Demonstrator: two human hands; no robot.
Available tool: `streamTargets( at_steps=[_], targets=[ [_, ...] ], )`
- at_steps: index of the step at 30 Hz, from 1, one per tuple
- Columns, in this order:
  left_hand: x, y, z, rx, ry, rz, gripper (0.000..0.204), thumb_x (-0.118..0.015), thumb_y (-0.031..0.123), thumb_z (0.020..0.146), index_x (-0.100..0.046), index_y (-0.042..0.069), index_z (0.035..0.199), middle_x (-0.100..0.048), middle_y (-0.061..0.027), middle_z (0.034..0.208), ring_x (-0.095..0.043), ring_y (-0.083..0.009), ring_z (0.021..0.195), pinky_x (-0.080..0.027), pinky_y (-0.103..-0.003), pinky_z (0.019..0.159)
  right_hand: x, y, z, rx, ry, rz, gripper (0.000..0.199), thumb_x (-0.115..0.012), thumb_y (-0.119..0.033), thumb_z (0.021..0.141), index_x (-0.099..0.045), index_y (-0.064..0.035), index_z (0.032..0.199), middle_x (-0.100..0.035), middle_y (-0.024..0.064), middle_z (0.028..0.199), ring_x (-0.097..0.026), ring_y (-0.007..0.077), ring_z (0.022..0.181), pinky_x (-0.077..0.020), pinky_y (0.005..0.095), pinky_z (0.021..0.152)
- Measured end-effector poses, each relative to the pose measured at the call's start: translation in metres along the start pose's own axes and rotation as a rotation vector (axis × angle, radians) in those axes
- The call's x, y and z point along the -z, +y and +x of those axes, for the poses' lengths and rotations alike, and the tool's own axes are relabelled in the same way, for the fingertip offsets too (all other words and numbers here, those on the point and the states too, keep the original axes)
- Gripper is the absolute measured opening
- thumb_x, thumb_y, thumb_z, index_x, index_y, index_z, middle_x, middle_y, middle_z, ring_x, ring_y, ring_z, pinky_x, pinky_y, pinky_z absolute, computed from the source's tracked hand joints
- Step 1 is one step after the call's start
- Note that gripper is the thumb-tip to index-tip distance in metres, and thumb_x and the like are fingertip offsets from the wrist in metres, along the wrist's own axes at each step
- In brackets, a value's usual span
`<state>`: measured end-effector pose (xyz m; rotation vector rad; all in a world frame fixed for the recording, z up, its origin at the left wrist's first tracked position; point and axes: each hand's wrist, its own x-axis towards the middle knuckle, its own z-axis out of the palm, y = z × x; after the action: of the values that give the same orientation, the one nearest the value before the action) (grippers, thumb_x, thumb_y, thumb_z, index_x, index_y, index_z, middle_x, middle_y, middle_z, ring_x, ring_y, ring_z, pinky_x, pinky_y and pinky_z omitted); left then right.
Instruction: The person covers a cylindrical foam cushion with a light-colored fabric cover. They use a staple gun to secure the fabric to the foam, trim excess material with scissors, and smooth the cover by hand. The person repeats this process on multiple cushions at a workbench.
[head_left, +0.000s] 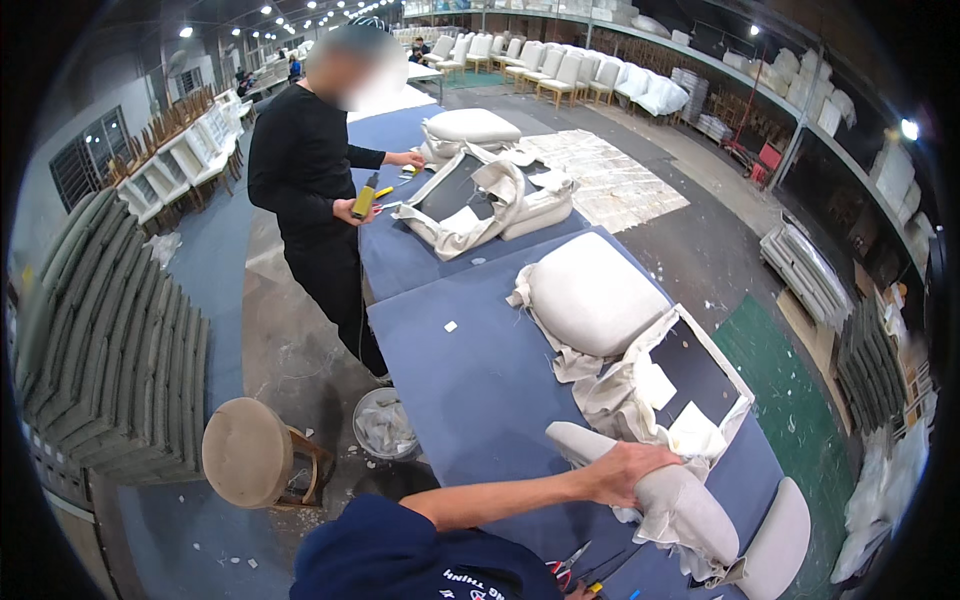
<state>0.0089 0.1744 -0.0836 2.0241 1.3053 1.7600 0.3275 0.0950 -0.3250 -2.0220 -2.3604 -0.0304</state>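
My left hand is closed over the top of a beige fabric-covered chair cushion with loose fabric hanging from its edges. Only a bit of my right hand shows at the lower edge, beside a yellow-tipped tool; its fingers are mostly hidden. Scissors with red handles lie close by. Past my left hand is an upside-down chair part with a black underside and bunched beige fabric. A padded beige seat rests against it. Another rounded beige pad sits at the table's right end.
A blue-covered table spans the middle. Across it a co-worker in black holds a yellow bottle near more chair parts. A round stool and a bin of scraps stand left. Grey panels are stacked farther left.
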Motion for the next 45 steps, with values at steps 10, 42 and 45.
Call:
streamTargets(
  at_steps=[10,42,45],
  targets=[
    [0.099,0.065,0.033,0.177,-0.141,0.154,0.077,-0.084,0.014,0.06,-0.056,0.008,0.132,-0.067,-0.0137,0.117,-0.068,-0.0348,0.102,-0.054,-0.04,0.086,-0.04,-0.049,-0.042,-0.108,0.06,0.21,0.03,-0.073,-0.027,0.08,-0.068,-0.0031,0.098,-0.069,0.0182,0.094,-0.066,0.0376,0.079,-0.0519,0.0504,0.074],
    [0.145,-0.018,0.03,-0.387,-0.016,-0.352,0.015,-0.054,-0.002,0.098,-0.047,0.003,0.11,-0.066,-0.0303,0.119,-0.066,-0.0481,0.11,-0.055,-0.051,0.094,0.269,-0.157,0.01,0.26,-0.175,1.903,0.049,-0.083,-0.044,0.08,-0.057,-0.0021,0.081,-0.052,0.0027,0.061,-0.052,0.0139,0.051,-0.0441,0.0287,0.047],
    [0.147,-0.015,0.019,-0.395,0.024,-0.355,0.013,-0.056,-0.005,0.093,-0.053,0.004,0.102,-0.062,-0.0309,0.125,-0.064,-0.0482,0.114,-0.054,-0.052,0.095,0.274,-0.163,0.01,0.262,-0.411,1.716,0.068,-0.073,-0.068,0.078,-0.057,-0.0024,0.079,-0.054,0.0016,0.065,-0.052,0.012,0.057,-0.0432,0.0281,0.054]
  ],
)
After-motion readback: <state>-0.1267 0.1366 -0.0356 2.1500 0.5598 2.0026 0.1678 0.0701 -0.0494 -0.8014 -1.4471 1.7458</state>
